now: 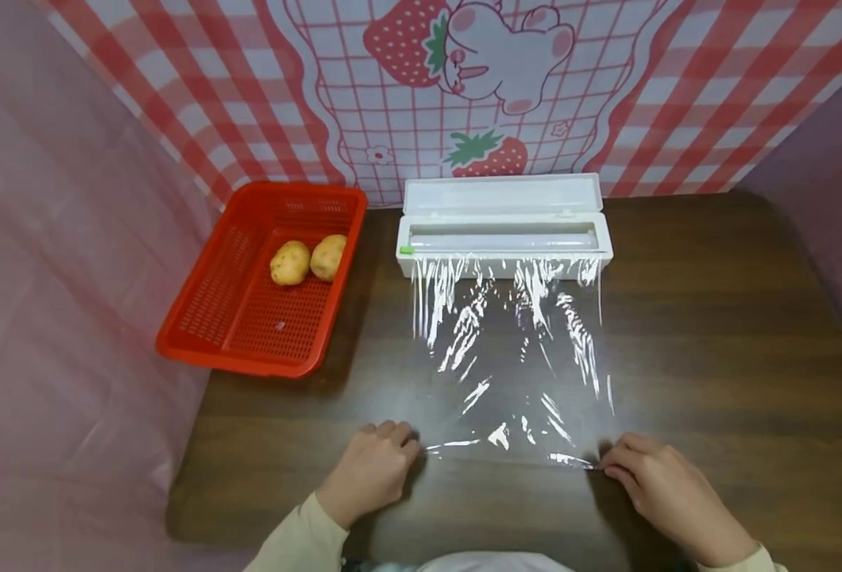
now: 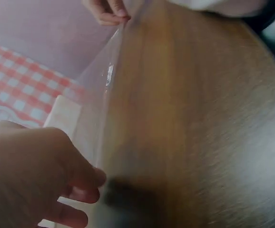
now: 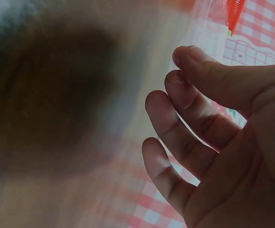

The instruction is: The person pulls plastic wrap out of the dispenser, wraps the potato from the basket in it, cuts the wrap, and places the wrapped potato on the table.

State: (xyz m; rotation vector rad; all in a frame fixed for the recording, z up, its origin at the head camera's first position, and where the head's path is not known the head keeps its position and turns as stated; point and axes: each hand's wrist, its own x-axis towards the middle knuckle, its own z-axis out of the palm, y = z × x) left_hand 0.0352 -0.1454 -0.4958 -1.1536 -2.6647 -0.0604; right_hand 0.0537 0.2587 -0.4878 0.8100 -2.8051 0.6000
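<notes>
A sheet of clear plastic wrap stretches over the table from a white wrap dispenser toward the person. My left hand pinches the sheet's near left corner. At the near right corner my right hand pinches the film between thumb and forefinger. In the right wrist view the other fingers of that hand are spread apart. The left wrist view shows the film's edge running taut between both hands. The dispenser's lid stands raised, with the roll visible inside and a green cutter slider at the left end.
A red plastic basket stands on the left of the wooden table, holding two potatoes. Behind the table hangs a red-and-white checked cloth with strawberry prints. A pinkish sheet covers the left side.
</notes>
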